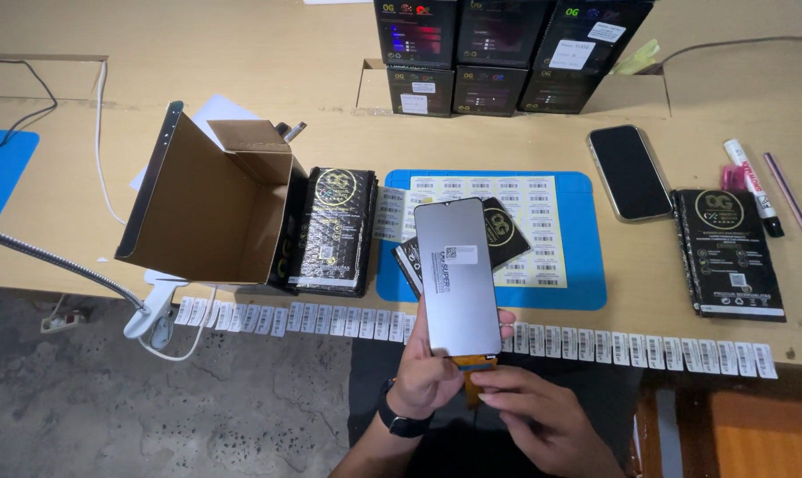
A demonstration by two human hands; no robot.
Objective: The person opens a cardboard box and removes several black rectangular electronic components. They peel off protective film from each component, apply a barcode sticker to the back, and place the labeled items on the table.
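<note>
1. Head view, what is hidden: the left hand covers the lower left corner of the phone screen panel, and the panel in turn hides part of the black packet and of the barcode label sheet behind it. The lower arms are cut off by the bottom edge. The print on the small labels is too small to make out.
2. The orange flex cable at the panel's bottom end is mostly covered by fingers; only a short piece shows.
3. The left hand, with a black wristwatch on the wrist, is closed around the panel's lower part, thumb on the left edge and fingertips showing at the right edge.
4. The right hand lies just below the panel, fingers curled, with fingertips pinching or touching the flex cable; how firmly it grips cannot be told.
5. The panel is held in the air over the near edge of the table, above the row of label strips stuck along that edge and in front of the blue mat.
6. Its grey back faces the camera. The long axis runs near to far, nearly upright in the picture, with the cable end toward the person.
7. Left of it stand an open cardboard box and a black packet stack; to the right lie a phone and a black booklet.
</note>
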